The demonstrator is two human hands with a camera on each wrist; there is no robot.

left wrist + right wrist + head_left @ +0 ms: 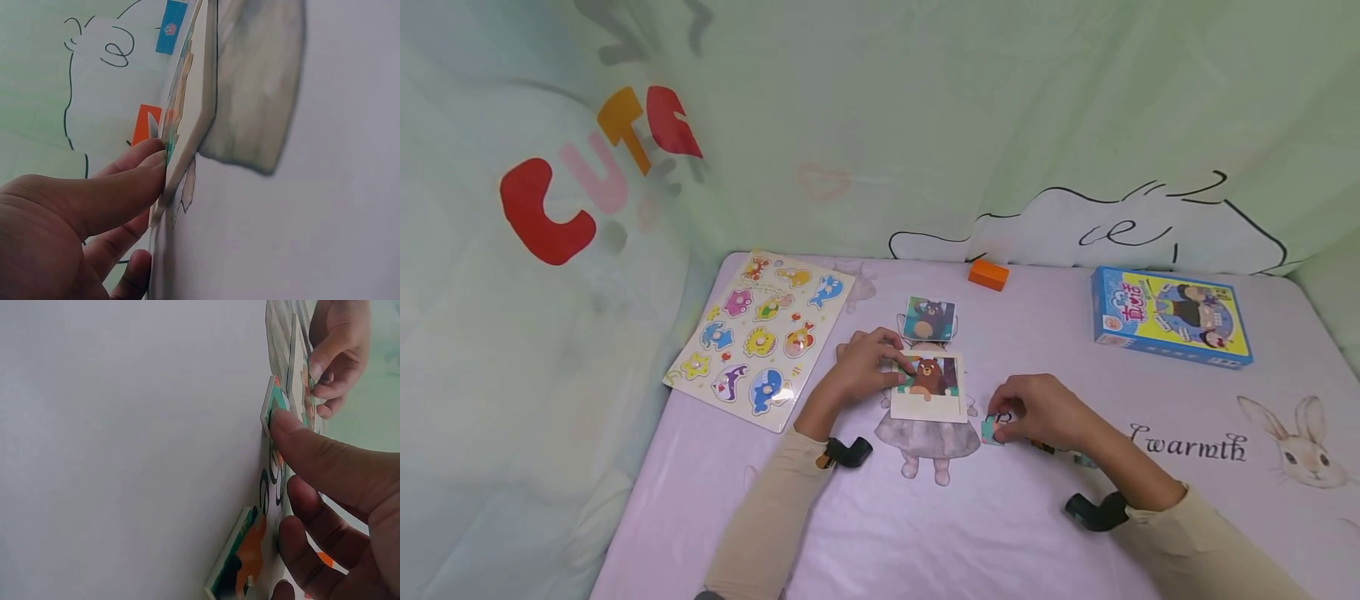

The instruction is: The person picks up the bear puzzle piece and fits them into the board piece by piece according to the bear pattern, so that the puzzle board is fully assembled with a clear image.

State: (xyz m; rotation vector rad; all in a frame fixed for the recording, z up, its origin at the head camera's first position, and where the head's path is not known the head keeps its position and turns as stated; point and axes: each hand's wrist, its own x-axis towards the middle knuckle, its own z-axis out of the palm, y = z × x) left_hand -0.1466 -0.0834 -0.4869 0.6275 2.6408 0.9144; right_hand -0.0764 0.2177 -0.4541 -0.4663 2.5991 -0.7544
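A cream puzzle board (928, 408) with a brown bear picture lies in the middle of the table. My left hand (868, 367) rests on its left side, thumb and fingertips touching the picture face; the left wrist view shows the thumb (125, 194) near the board's edge. To the right of the board, my right hand (1041, 408) holds a small teal puzzle piece (991, 429) close to the tabletop. In the right wrist view the thumb lies on that piece (275, 400). Another puzzle piece (240, 556), orange and green, lies nearby, partly under this hand in the head view.
Behind the board lies a bear picture card (929, 319). An orange block (988, 275) sits at the back edge. At the left is a sea-animal knob puzzle (752, 333), and at the back right a blue and yellow box (1172, 317). Printed curtains hang behind.
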